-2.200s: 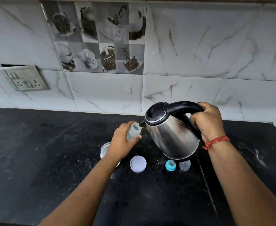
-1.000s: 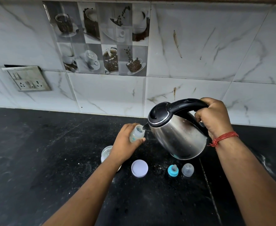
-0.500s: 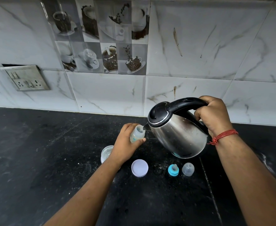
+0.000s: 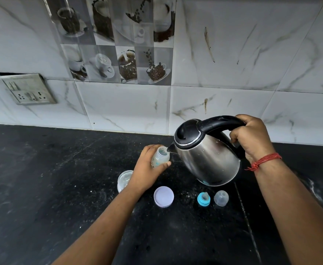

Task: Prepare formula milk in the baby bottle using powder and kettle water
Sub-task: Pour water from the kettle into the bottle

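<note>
My left hand (image 4: pixel 147 169) grips a small clear baby bottle (image 4: pixel 160 156), held above the black counter and tilted toward the right. A steel kettle (image 4: pixel 208 157) with a black lid and handle hangs tipped to the left, its spout at the bottle's open mouth. My right hand (image 4: pixel 252 138) is closed around the kettle's handle. On the counter below lie the blue teat ring with its teat (image 4: pixel 203 199) and a clear bottle cap (image 4: pixel 221 198). An open glass jar (image 4: pixel 124 179) stands partly hidden behind my left wrist, and its pale lid (image 4: pixel 163 196) lies flat beside it.
The black stone counter (image 4: pixel 51 188) runs to a white marble-tiled wall (image 4: pixel 252 64). A switch and socket plate (image 4: pixel 27 89) is fixed to the wall at the left. A seam in the counter runs forward under the kettle.
The kettle has risen a little and tipped slightly further toward the bottle. Both hands keep their holds and the items on the counter have not moved.
</note>
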`<state>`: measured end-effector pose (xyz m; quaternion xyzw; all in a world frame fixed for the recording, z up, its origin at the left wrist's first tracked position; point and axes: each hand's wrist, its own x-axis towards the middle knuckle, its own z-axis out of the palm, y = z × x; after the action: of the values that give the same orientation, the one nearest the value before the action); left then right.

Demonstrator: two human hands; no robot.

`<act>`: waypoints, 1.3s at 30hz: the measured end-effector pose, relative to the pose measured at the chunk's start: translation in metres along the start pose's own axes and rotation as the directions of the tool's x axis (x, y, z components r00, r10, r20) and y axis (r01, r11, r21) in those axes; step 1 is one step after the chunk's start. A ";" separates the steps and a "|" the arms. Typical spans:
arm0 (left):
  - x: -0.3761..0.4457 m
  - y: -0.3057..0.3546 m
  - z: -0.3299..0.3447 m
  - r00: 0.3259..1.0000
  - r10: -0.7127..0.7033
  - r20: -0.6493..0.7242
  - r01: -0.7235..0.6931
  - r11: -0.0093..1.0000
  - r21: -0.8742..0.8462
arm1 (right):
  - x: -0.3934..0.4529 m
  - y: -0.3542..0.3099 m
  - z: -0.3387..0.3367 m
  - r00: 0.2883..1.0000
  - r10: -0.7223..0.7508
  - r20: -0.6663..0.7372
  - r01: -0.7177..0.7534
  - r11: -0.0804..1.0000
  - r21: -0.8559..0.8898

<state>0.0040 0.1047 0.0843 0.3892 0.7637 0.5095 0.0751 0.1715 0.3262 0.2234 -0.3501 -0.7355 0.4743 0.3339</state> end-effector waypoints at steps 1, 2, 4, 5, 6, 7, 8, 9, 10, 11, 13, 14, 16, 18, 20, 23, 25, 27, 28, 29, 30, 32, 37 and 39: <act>0.000 0.000 0.000 1.000 -0.001 -0.003 0.001 1.000 -0.018 | 0.001 0.005 0.000 1.000 0.024 0.004 -0.024 0.999 0.024; 0.000 -0.001 0.000 1.000 -0.001 -0.004 0.001 0.999 -0.032 | 0.002 0.010 0.001 0.999 0.053 0.004 -0.053 0.997 0.051; 0.000 -0.004 0.001 1.000 -0.006 -0.011 0.005 0.998 -0.055 | 0.004 0.024 0.004 0.994 0.110 -0.007 -0.108 0.989 0.104; 0.000 -0.005 0.001 1.000 -0.010 -0.015 0.009 0.998 -0.067 | 0.005 0.032 0.006 0.991 0.132 -0.013 -0.130 0.983 0.127; -0.001 -0.007 0.001 1.000 -0.018 -0.018 0.017 0.997 -0.081 | 0.006 0.040 0.009 0.988 0.154 -0.013 -0.150 0.977 0.151; -0.001 -0.009 0.001 0.999 -0.025 -0.020 0.023 0.995 -0.099 | 0.007 0.049 0.011 0.986 0.169 -0.007 -0.165 0.970 0.176; -0.002 -0.011 0.001 0.999 -0.030 -0.020 0.027 0.993 -0.116 | 0.008 0.058 0.014 0.983 0.181 0.002 -0.178 0.963 0.200; -0.002 -0.012 0.001 0.999 -0.032 -0.019 0.029 0.991 -0.130 | 0.009 0.066 0.017 0.981 0.194 0.007 -0.191 0.956 0.223; -0.003 -0.013 0.001 0.999 -0.031 -0.019 0.028 0.990 -0.138 | 0.009 0.073 0.019 0.978 0.207 0.005 -0.202 0.949 0.244; -0.004 -0.015 0.001 0.999 -0.032 -0.018 0.029 0.989 -0.143 | 0.009 0.079 0.022 0.976 0.219 -0.001 -0.211 0.941 0.264; -0.004 -0.019 0.001 0.999 -0.040 -0.016 0.037 0.989 -0.146 | 0.010 0.090 0.029 0.971 0.237 -0.020 -0.220 0.929 0.298; -0.004 -0.021 0.001 0.999 -0.046 -0.015 0.044 0.988 -0.147 | 0.011 0.094 0.033 0.969 0.245 -0.025 -0.225 0.924 0.309; -0.004 -0.024 0.001 0.998 -0.062 -0.008 0.060 0.987 -0.147 | 0.014 0.102 0.040 0.967 0.253 -0.022 -0.233 0.918 0.320; -0.002 -0.027 0.003 0.997 -0.083 0.005 0.083 0.985 -0.152 | 0.021 0.109 0.048 0.965 0.263 -0.015 -0.245 0.915 0.319; -0.001 -0.029 0.005 0.995 -0.094 0.021 0.096 0.982 -0.162 | 0.027 0.114 0.055 0.964 0.265 -0.007 -0.249 0.916 0.316; 0.002 -0.034 0.009 0.992 -0.117 0.041 0.122 0.978 -0.171 | 0.037 0.124 0.067 0.964 0.266 0.011 -0.256 0.912 0.321; 0.004 -0.036 0.011 0.991 -0.127 0.048 0.134 0.975 -0.180 | 0.043 0.131 0.074 0.960 0.278 0.023 -0.269 0.900 0.344; 0.008 -0.038 0.013 0.990 -0.130 0.057 0.138 0.972 -0.191 | 0.048 0.136 0.079 0.959 0.282 0.038 -0.275 0.886 0.373; 0.009 -0.038 0.013 0.990 -0.130 0.060 0.140 0.970 -0.198 | 0.051 0.138 0.081 0.959 0.282 0.039 -0.275 0.880 0.388; 0.010 -0.038 0.014 0.989 -0.131 0.064 0.141 0.969 -0.205 | 0.054 0.141 0.083 0.958 0.284 0.041 -0.277 0.874 0.399; 0.011 -0.038 0.014 0.989 -0.132 0.067 0.143 0.967 -0.210 | 0.057 0.143 0.084 0.956 0.289 0.045 -0.282 0.866 0.413; 0.013 -0.038 0.015 0.988 -0.137 0.077 0.151 0.963 -0.223 | 0.063 0.151 0.086 0.952 0.299 0.063 -0.297 0.854 0.427; 0.014 -0.039 0.019 0.985 -0.144 0.095 0.162 0.959 -0.233 | 0.069 0.173 0.081 0.937 0.343 0.069 -0.336 0.828 0.449; 0.013 -0.037 0.021 0.985 -0.141 0.104 0.162 0.959 -0.234 | 0.071 0.180 0.079 0.936 0.342 0.086 -0.342 0.821 0.457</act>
<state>-0.0138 0.1219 0.0471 0.3394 0.7196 0.5740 0.1935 0.1048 0.4034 0.0413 -0.3857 -0.5255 0.6887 0.3174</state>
